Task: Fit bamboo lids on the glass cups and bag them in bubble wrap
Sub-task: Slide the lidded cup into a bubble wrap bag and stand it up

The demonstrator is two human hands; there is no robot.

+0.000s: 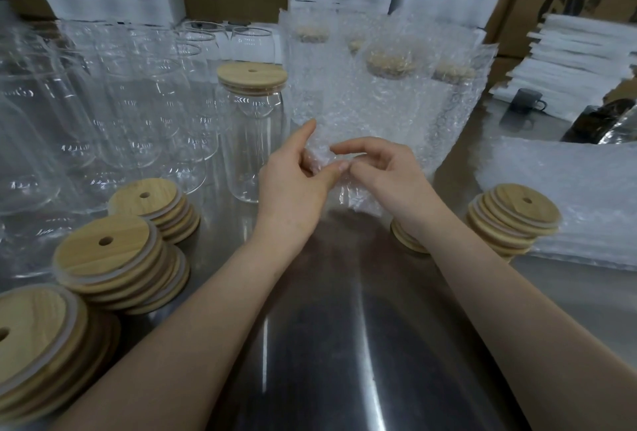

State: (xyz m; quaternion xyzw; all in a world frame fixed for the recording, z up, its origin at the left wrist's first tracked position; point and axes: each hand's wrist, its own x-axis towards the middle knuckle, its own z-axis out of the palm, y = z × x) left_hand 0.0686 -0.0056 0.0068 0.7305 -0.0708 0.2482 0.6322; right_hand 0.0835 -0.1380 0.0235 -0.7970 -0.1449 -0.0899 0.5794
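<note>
Lower left, stacks of bamboo lids lie flat; above them stand bare glass cups. Left of centre stands the lidded cup: hard, slick and breakable, probably best gripped around its straight wall. At centre, the left hand and right hand each pinch the edge of a limp, light bubble-wrap bag.

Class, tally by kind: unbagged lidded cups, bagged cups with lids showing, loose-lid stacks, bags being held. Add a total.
Unbagged lidded cup: 1
Bagged cups: 4
Loose-lid stacks: 5
Bubble wrap bag, held: 1
Total: 11
</note>
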